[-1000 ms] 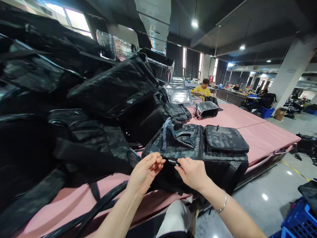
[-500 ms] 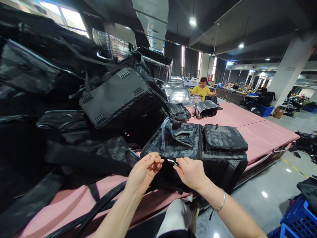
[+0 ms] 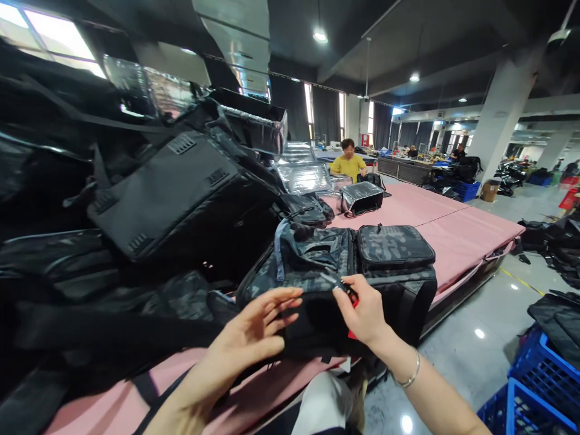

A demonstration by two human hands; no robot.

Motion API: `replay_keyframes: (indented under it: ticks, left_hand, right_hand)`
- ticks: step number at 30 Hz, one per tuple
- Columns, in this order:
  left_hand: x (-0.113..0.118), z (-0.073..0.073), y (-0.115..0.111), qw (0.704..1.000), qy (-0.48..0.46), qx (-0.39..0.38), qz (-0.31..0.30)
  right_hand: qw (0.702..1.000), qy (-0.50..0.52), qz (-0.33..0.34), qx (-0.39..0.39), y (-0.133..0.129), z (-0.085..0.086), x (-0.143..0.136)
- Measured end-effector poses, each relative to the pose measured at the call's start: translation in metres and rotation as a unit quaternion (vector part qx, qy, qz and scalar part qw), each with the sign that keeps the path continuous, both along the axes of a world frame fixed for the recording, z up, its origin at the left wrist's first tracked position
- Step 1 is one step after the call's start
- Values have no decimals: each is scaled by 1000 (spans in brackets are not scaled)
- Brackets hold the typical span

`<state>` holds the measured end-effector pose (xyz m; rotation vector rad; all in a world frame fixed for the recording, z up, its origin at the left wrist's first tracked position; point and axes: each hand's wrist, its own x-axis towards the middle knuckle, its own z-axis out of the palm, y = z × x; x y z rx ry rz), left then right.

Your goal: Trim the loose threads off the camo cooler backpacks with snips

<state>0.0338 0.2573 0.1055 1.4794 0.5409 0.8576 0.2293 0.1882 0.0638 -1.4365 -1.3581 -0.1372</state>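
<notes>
A dark camouflage bag (image 3: 312,241) with a black side lies on the pink-covered table right in front of me. Its raised front pocket (image 3: 394,244) is on the right half. My right hand (image 3: 362,305) is closed around small thread snips (image 3: 334,280), metal blades pointing up and left over the bag's near edge; red shows at the handle. My left hand (image 3: 263,320) is open at the bag's near left side, fingers apart and thumb stretched out, with nothing visible in it. Whether its fingertips touch the bag I cannot tell.
A tall heap of black bags (image 3: 172,187) rises on the left. Beyond my bag, a silver-lined bag (image 3: 361,198) rests on the pink table cover (image 3: 453,223). A person in yellow (image 3: 348,163) is at the far end. Blue crates (image 3: 539,374) stand on the floor at right.
My left hand has gone from pinched fingers to open ones. The snips in my right hand have turned upward and show more clearly. The view has swung to the right.
</notes>
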Motion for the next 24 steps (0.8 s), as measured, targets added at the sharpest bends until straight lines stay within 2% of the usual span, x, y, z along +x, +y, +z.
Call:
replay_keyframes:
  ticks: [2,3,5,8,10,13,19,21,22,24]
  left_hand:
    - [9,8,-3,986,88,137,-38]
    - [17,11,-2,970,127,205,-33]
    - [38,13,4,929,174,327,20]
    - [71,8,20,867,190,449,103]
    - [88,2,30,827,213,502,135]
    - [101,-3,37,770,287,549,154]
    - [110,-4,28,654,419,605,176]
    - [112,-5,27,648,439,596,179]
    - [112,-6,28,661,438,583,178]
    - [110,-8,31,711,420,535,178]
  right_hand:
    - [998,54,-43,1,-5,2,10]
    - [996,68,-62,-3,-7,2,15]
    - [993,70,-91,-16,-8,-1,21]
    - [993,38,-107,-32,-5,-8,24]
    - [992,16,-118,-41,-3,-12,23]
    - [990,-1,-133,-56,-2,-15,22]
    - [988,-15,-135,-70,-4,-13,22]
    - [988,-17,-137,-73,-5,-12,22]
    - [987,-17,-138,-75,-6,-12,22]
    - [987,-16,-136,-81,-7,-11,21]
